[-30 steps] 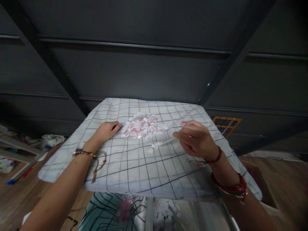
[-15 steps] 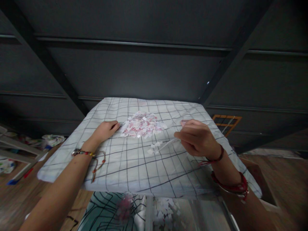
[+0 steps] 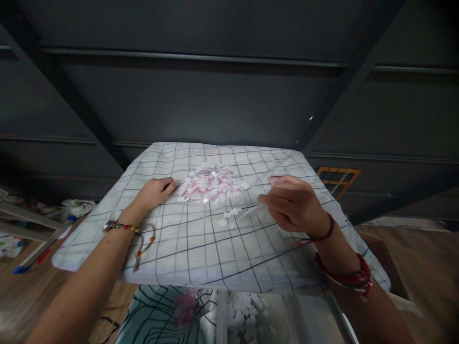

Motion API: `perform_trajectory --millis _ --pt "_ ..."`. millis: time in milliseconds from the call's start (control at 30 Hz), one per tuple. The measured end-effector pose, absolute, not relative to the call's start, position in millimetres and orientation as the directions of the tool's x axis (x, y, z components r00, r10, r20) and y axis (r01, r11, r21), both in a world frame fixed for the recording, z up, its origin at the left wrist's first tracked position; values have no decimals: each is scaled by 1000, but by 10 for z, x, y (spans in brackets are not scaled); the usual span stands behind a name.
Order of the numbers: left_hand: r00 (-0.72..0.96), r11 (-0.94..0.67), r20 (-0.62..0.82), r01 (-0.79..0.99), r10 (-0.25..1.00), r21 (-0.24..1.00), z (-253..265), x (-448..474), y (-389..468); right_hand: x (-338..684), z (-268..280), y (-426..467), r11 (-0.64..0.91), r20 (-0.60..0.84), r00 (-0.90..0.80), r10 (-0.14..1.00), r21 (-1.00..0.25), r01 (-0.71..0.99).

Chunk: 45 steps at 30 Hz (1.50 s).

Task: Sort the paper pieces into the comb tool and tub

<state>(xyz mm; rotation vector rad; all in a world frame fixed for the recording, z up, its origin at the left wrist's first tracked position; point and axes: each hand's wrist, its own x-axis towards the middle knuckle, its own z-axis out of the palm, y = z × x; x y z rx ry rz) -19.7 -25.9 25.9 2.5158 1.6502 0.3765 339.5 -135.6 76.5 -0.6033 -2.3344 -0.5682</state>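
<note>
A heap of small white and pink paper pieces (image 3: 211, 184) lies on the checked tablecloth (image 3: 201, 248). My left hand (image 3: 156, 191) rests at the heap's left side, fingers curled together; whether anything is between them is hidden. On the right, my right hand (image 3: 292, 203) is closed around a thin pale stick-like tool (image 3: 249, 212), slanting down to the left. Its tip reaches a few loose white pieces (image 3: 229, 217) in front of the heap. Blur keeps me from telling whether the tip touches or grips a piece.
Below the table's front edge is a clear container (image 3: 222, 315) with more paper pieces inside. Teal fabric with black lines (image 3: 143, 317) lies left of it. Dark panelling (image 3: 201, 105) stands behind the table. A cardboard box (image 3: 385, 263) is on the floor at right.
The view has shifted slightly. Both hands keep nearly the same places, and the tool's tip stays by the loose pieces.
</note>
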Motion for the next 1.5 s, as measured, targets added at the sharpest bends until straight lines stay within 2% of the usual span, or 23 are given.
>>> perform_trajectory --millis 200,333,400,533,633,700,800,1067,1267,1367,1500 --pt "383 -407 150 891 911 200 254 -204 -250 3404 774 -1347 787 662 -686 301 234 571" --pt "405 -453 223 855 887 251 306 -126 -346 3398 779 -1347 782 660 -684 311 230 579" --pt "522 -575 247 770 817 275 361 -12 -448 3404 776 -1348 771 668 -674 315 235 592" --pt "818 -829 179 498 546 253 443 325 -714 3456 770 -1343 713 703 -614 359 218 667" --pt "904 -914 166 365 393 176 398 564 -889 3498 770 -1336 657 726 -570 386 217 722" --pt "911 -933 203 346 359 100 320 678 -961 3511 767 -1334 633 730 -553 401 216 744" --pt "891 -931 278 362 359 39 197 790 -1011 3509 756 -1331 619 734 -539 413 209 757" --pt "854 -919 351 390 384 58 69 991 -1065 3492 712 -1306 643 731 -545 411 191 742" --pt "850 -895 314 446 422 -2 114 1048 -1014 3483 716 -1312 624 724 -546 423 205 754" --pt "839 -886 357 459 411 -59 143 1019 -994 3484 725 -1314 615 725 -548 418 218 758" --pt "821 -890 403 455 404 -35 134 976 -990 3475 727 -1310 614 724 -555 410 231 754"
